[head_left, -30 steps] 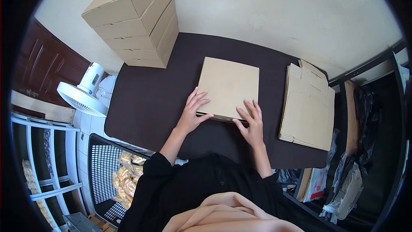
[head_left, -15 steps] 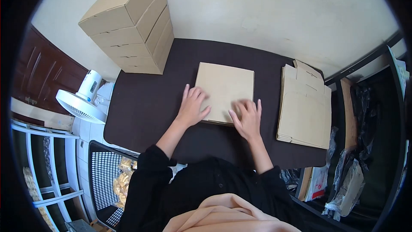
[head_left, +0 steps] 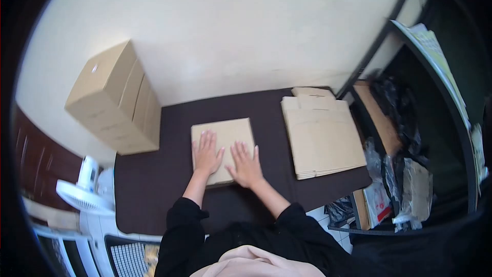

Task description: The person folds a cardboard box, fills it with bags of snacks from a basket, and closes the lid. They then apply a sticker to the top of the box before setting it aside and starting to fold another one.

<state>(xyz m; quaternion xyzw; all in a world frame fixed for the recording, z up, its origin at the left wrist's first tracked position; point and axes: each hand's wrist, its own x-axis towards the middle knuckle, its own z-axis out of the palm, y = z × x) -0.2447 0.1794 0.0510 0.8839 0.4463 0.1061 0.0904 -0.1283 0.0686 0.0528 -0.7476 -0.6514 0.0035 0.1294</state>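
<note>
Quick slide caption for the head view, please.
Left hand and right hand spread on a cardboard box, between stacked boxes and flattened cardboard on a dark tabletop.

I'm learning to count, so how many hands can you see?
2: the left hand is on the left half of the box, the right hand on its right half.
</note>
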